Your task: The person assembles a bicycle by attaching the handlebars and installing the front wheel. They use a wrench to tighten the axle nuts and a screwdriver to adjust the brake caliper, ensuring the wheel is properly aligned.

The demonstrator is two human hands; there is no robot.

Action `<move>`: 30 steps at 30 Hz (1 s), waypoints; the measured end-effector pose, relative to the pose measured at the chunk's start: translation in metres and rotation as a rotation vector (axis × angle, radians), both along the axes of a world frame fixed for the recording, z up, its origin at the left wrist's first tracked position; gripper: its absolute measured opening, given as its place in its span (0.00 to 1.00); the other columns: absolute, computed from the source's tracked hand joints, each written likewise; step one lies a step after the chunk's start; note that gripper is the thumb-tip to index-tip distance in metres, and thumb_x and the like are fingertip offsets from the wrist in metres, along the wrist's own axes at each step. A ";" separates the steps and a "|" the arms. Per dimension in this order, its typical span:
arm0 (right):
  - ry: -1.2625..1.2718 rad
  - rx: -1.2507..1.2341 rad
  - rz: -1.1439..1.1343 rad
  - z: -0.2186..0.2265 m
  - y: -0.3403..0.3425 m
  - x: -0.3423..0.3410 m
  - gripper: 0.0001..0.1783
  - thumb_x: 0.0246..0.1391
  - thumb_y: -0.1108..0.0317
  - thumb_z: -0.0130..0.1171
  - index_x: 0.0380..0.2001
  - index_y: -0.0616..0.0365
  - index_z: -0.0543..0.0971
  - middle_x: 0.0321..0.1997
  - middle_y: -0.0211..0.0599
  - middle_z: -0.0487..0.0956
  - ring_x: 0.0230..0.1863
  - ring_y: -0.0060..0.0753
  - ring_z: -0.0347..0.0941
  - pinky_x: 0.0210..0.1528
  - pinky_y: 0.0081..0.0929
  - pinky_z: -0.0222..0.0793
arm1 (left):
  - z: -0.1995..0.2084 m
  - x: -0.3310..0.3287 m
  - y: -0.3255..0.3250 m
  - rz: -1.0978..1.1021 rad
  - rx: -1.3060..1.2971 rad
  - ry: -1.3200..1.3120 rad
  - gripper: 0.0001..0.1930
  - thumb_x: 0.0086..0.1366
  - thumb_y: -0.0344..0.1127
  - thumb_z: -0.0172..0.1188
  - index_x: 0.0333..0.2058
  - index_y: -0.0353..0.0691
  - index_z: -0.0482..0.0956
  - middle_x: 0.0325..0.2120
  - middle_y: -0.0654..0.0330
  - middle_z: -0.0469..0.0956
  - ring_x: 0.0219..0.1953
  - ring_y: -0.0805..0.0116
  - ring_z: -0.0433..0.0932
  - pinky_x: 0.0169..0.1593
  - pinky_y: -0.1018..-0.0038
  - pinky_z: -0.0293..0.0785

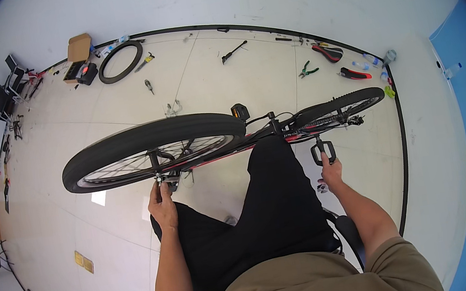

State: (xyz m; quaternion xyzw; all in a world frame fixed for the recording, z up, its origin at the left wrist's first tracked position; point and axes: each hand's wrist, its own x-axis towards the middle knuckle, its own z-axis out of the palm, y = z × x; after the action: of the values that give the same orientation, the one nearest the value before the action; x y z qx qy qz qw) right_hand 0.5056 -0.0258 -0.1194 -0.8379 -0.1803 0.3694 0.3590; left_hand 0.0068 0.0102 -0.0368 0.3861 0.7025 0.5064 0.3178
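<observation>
A bicycle with red frame parts (217, 156) stretches across in front of me, its large near wheel (152, 135) on the left and its other wheel (339, 105) on the right. My left hand (163, 206) is closed, thumb and fingers pinching the axle end (157, 177) below the left wheel's hub. With my right hand (331, 172) I grip a black pedal (315, 155), which sticks out toward me. The opposite pedal (240, 111) shows beyond the frame. My black-trousered knee hides part of the frame.
Along the far wall lie a loose tire (121, 62), an open cardboard box (79, 50), green-handled pliers (307, 70), a bicycle saddle (328, 53) and a red-black knife-like tool (354, 73). A screwdriver (149, 86) lies beyond the left wheel. Chairs (1, 98) stand far left.
</observation>
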 end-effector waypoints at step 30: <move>-0.023 0.022 0.025 -0.007 0.004 -0.001 0.31 0.59 0.42 0.60 0.44 0.63 0.72 0.29 0.38 0.73 0.25 0.35 0.74 0.20 0.43 0.82 | -0.014 -0.013 -0.003 -0.003 0.004 -0.016 0.25 0.70 0.45 0.59 0.56 0.31 0.76 0.39 0.56 0.82 0.33 0.75 0.78 0.36 0.79 0.72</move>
State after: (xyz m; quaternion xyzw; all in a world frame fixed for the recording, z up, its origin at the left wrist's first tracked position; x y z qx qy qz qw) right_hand 0.5048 -0.0218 -0.1264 -0.8358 -0.1989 0.3620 0.3617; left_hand -0.0065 0.0074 -0.0508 0.3838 0.6985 0.5102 0.3233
